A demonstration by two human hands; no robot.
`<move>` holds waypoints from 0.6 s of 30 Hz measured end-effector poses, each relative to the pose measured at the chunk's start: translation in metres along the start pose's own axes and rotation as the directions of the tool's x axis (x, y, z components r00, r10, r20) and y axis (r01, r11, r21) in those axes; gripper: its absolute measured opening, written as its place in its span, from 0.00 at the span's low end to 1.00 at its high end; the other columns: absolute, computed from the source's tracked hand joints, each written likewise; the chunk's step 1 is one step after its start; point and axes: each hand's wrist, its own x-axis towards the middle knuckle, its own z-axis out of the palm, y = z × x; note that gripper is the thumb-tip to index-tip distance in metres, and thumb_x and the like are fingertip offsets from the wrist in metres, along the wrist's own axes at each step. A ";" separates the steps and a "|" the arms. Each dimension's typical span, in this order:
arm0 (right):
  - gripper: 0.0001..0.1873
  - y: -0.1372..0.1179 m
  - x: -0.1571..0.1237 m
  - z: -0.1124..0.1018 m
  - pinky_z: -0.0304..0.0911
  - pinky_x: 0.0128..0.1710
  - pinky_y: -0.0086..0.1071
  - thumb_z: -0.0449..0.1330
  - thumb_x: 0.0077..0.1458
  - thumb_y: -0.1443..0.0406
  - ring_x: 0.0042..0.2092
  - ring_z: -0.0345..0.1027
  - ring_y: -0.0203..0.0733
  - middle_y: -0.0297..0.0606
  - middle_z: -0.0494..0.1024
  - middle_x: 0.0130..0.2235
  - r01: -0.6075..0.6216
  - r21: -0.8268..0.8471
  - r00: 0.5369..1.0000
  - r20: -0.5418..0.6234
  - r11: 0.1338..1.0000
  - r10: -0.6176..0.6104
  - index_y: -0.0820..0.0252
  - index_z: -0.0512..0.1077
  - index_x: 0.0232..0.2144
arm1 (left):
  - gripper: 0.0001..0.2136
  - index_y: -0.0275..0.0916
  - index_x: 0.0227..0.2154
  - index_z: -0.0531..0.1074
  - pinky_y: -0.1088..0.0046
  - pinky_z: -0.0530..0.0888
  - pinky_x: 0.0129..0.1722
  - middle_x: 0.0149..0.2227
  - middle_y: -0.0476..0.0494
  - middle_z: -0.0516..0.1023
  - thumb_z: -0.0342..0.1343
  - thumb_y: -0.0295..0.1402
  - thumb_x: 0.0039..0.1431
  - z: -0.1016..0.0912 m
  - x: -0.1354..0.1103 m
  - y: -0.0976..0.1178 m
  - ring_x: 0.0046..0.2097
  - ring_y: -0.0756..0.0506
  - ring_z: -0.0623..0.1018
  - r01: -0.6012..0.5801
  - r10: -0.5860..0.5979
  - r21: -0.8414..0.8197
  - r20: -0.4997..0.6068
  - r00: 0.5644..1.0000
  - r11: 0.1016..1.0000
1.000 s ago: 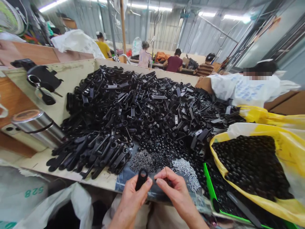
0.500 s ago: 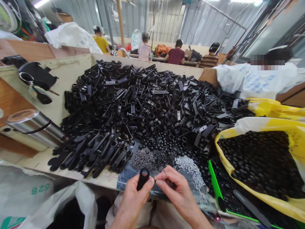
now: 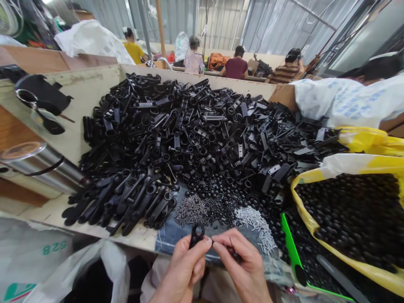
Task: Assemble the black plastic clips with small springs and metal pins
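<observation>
My left hand is closed round a black plastic part with a ring-shaped end, the ring pointing up and away from me. Close beside it, my right hand pinches with thumb and index finger right at the part's edge, the tips nearly touching my left thumb. What that pinch holds is too small to make out; something dark also shows under the curled fingers. Just beyond the hands lie a pile of small grey-brown metal pieces and a pile of silver pins on a dark blue mat.
A large heap of black plastic parts fills the bin. Finished-looking black pieces lie in rows at left, near a steel flask. At right stand a yellow bag of black balls and a green-edged tray. Several people sit beyond.
Both hands have shifted slightly right, and the ringed part has turned in my left hand. My right fingertips have come closer to it. The view has tilted a little.
</observation>
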 end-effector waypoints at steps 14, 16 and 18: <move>0.05 0.001 -0.003 -0.003 0.60 0.20 0.27 0.64 0.60 0.66 0.23 0.65 0.36 0.32 0.71 0.25 0.005 -0.127 0.994 -0.107 0.992 -0.018 0.56 0.81 0.36 | 0.16 0.38 0.32 0.73 0.78 0.53 0.21 0.15 0.58 0.66 0.72 0.40 0.45 0.002 -0.006 0.006 0.17 0.57 0.57 0.164 -0.154 -0.060 0.148 0.977 0.985; 0.05 0.000 -0.002 -0.004 0.59 0.20 0.27 0.64 0.60 0.66 0.23 0.64 0.36 0.31 0.70 0.24 0.000 -0.124 0.995 -0.097 0.992 -0.012 0.56 0.81 0.36 | 0.15 0.38 0.39 0.75 0.78 0.56 0.23 0.20 0.55 0.71 0.67 0.34 0.47 -0.003 -0.010 0.008 0.19 0.56 0.61 0.150 -0.145 -0.014 0.183 0.972 0.989; 0.05 0.000 -0.001 -0.004 0.59 0.21 0.27 0.64 0.60 0.66 0.23 0.64 0.36 0.32 0.72 0.25 0.020 -0.130 0.998 -0.050 0.991 -0.027 0.56 0.81 0.37 | 0.15 0.39 0.40 0.75 0.77 0.58 0.25 0.24 0.53 0.74 0.64 0.30 0.47 -0.009 -0.014 0.008 0.22 0.55 0.64 0.126 -0.131 0.039 0.189 0.973 0.991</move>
